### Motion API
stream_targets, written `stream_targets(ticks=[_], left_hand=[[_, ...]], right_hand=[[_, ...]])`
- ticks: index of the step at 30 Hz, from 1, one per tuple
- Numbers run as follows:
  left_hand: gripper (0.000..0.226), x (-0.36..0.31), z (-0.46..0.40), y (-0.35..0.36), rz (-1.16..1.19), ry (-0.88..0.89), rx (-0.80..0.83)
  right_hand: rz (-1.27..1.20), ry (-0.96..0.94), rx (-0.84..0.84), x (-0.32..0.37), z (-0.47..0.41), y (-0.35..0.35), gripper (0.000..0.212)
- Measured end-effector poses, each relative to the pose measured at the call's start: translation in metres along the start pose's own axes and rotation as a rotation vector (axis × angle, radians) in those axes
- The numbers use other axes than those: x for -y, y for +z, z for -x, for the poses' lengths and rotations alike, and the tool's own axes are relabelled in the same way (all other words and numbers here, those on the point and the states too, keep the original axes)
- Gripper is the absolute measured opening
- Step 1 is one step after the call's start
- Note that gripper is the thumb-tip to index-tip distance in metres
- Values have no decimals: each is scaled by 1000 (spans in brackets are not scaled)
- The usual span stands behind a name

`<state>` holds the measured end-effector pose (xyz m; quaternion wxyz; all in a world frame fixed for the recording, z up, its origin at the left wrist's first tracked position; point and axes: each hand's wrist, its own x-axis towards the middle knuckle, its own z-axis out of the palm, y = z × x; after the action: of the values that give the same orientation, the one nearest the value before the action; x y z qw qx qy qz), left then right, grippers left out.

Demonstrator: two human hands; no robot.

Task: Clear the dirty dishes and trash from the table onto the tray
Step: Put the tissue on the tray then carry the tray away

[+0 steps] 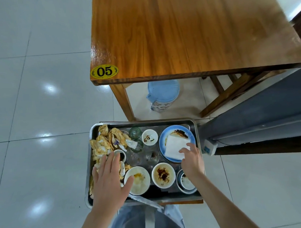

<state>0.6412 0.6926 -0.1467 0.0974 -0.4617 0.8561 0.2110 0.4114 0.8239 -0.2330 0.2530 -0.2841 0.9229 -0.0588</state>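
Note:
A steel tray (196, 129) sits low in front of me, below the wooden table (186, 34). It holds stained crumpled napkins (106, 141) on the left, several dirty white bowls (163, 175), clear glasses (135, 132) and a blue plate (163, 135) with a white napkin (175, 147) on it. My left hand (109, 177) hovers flat, fingers spread, over the napkin pile and a small cup (121, 154). My right hand (193, 160) reaches over the tray's right side, its fingertips on the white napkin's corner.
The table top carries a yellow "05" sticker (104, 71). Under the table stands a blue-lidded bin (162, 94). A grey bench or panel (258, 119) with a power strip (209, 148) lies right of the tray. Glossy tiled floor lies to the left.

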Motion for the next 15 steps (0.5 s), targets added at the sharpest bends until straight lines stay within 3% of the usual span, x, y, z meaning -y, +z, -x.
stream_targets(ticks=[9, 15], left_hand=[[79, 6, -32, 35, -82, -9, 75], [83, 27, -69, 54, -111, -145, 57]], right_hand=[[-177, 229, -70, -32, -1, 9, 30], [-216, 359, -12, -52, -12, 12, 51]])
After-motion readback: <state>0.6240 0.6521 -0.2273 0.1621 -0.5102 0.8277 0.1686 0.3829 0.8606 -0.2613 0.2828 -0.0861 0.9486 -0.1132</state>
